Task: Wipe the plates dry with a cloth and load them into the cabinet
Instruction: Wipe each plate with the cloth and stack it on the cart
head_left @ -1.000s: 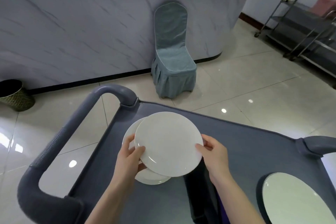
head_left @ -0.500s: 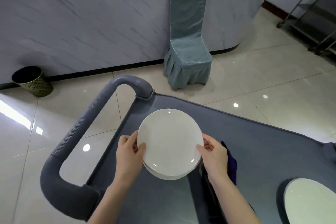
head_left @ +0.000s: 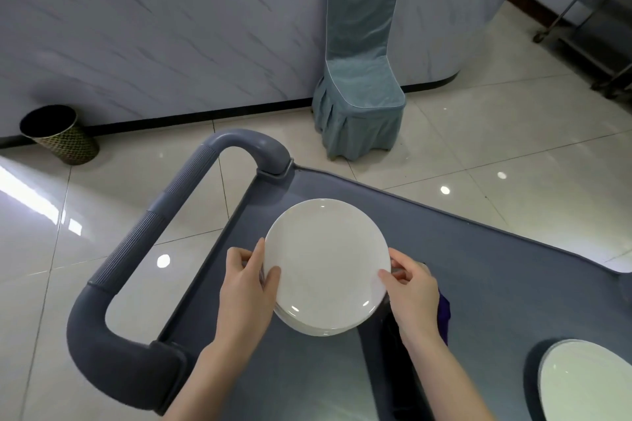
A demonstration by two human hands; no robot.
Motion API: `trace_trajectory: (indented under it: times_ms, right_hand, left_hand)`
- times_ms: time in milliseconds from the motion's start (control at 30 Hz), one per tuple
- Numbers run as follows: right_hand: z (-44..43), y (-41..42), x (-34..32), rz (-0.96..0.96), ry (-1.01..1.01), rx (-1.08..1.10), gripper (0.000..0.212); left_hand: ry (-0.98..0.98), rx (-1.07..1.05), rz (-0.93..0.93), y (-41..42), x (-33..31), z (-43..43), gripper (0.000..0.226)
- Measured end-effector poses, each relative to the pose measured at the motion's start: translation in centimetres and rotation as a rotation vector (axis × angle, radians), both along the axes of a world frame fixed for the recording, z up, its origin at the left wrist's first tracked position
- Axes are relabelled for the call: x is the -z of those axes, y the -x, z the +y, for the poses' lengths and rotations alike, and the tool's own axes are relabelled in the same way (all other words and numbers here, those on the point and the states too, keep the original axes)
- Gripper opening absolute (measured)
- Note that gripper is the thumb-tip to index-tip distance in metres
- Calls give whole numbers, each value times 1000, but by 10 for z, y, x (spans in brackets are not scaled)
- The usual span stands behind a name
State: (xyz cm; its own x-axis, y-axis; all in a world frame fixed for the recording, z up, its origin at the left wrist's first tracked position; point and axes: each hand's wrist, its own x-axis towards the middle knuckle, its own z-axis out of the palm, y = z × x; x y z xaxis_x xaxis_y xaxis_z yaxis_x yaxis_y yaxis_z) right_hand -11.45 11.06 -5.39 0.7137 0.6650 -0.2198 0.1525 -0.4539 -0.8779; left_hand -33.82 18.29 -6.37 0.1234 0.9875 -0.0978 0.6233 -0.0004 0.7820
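The fingers (head_left: 257, 255) of the left hand (head_left: 244, 290) curl round the left rim of the stack of white plates (head_left: 326, 263), thumb lying on the top plate. The right hand (head_left: 412, 290) grasps the right rim the same way. The plates are round and face up, nearly level, at the centre of the frame over the grey cart (head_left: 478, 270). Whether they rest on it cannot be told. A purple cloth (head_left: 444, 313) shows just behind the right wrist. Another white plate (head_left: 588, 386) lies at lower right. A blue-covered chair (head_left: 359, 79) stands at upper centre and a dark bin (head_left: 58, 133) at left.
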Motion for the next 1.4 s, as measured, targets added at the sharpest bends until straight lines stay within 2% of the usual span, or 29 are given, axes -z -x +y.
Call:
trace_trajectory:
  times_ms: [167, 333, 400, 567, 700, 867, 967, 1100, 1267, 1400]
  right_hand:
    - [-5, -10, 0, 30, 12, -75, 31]
    - [-25, -29, -6, 2, 1, -120, 23]
    - [-40, -40, -9, -58, 8, -147, 21]
    - [-97, -79, -19, -220, 82, -150, 20]
    - [-152, -115, -25, -381, 162, -76, 19]
    - [-222, -156, -23, -438, 327, 42, 30]
    - [-260, -181, -19, -440, 432, 80, 42]
    - [-299, -211, -15, -449, 587, 106, 53]
    - [-327, -240, -11, -364, 649, 155, 54]
    - [-339, -253, -6, -227, 562, 138, 57]
  left_hand:
    - [-16, -36, 19, -2, -2, -4, 58]
    - [-256, -25, -71, -15, -17, -7, 27]
    - [-252, 71, -95, -28, -21, -10, 18]
    - [-208, 381, -89, -85, -26, -32, 15]
    - [-164, 606, -105, -138, -29, -59, 13]
    - [-93, 802, -33, -207, -25, -107, 10]
    - [-26, 868, 15, -246, -15, -139, 18]
    - [10, 968, 132, -288, 3, -173, 46]
    - [141, 877, 261, -325, 18, -198, 60]
    - [186, 786, 233, -336, 26, -210, 44]
